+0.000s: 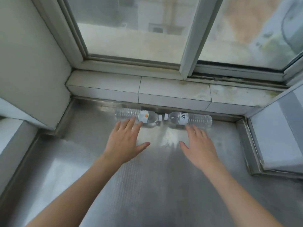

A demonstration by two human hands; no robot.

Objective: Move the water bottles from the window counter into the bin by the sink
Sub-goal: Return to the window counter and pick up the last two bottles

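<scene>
Two clear plastic water bottles lie on their sides, cap to cap, at the back of the steel window counter [147, 185]. The left bottle [137, 116] has a white label with a coloured mark; the right bottle [190, 119] has a white label with dark characters. My left hand [126, 141] is open, palm down, its fingertips at the left bottle's near side. My right hand [199, 145] is open too, fingertips just short of the right bottle. Neither hand holds anything. The bin and the sink are out of view.
A tiled sill [164, 90] and a sliding window [191, 38] rise right behind the bottles. A wall corner [32, 63] juts in at the left. A raised steel edge and white block [278, 136] border the counter on the right.
</scene>
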